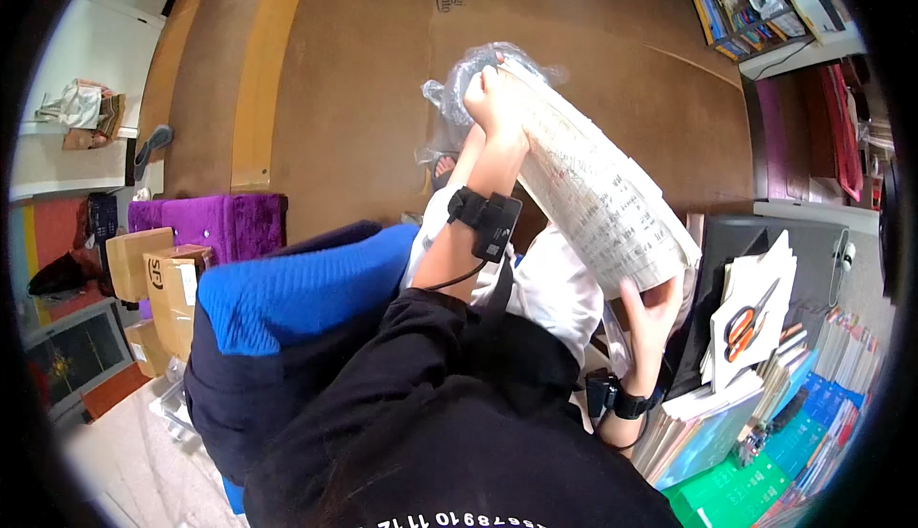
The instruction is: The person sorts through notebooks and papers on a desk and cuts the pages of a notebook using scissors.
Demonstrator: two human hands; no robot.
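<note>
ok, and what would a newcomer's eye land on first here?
Probably the long, curling sheaf of marked paper at center, with the left hand at its far end and the right hand at the near end. Then the bright blue ribbed fabric on the left, and the orange-and-black scissors on white papers at right.

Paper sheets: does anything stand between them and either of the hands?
Nothing visible stands between the paper sheets and the right hand, which touches their near end. The left hand is at the far end, with clear plastic right beside it; whether any plastic is caught between fingers and paper, I cannot tell.
</note>
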